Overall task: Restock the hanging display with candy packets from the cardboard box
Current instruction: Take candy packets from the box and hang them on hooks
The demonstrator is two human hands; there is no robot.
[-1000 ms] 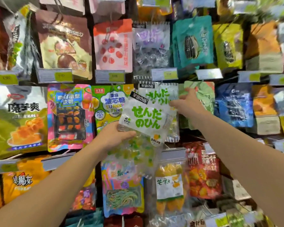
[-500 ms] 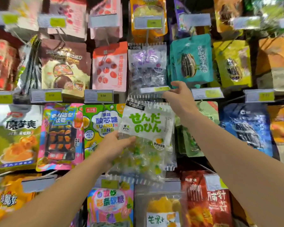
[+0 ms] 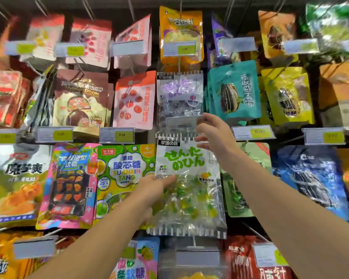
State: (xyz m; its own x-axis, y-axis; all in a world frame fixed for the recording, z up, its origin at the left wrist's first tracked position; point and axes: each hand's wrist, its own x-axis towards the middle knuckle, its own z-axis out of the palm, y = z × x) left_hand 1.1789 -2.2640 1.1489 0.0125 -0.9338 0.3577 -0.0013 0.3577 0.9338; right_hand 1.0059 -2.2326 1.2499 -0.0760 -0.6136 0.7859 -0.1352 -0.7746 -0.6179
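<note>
The candy packet, clear film with green lettering, hung among the display's bags, directly below the purple packet. The left hand pinched its left edge; above that grip, the right hand, fingers apart, reached for the price tag. The packet looked light, soft and crinkly, best held at its stiffer header.

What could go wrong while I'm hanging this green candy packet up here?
The green candy packet is gripped only at its left edge by the left hand, so it may twist or slip. The right hand reaches beside the price tag holder above and could knock it or the purple packet.
</note>
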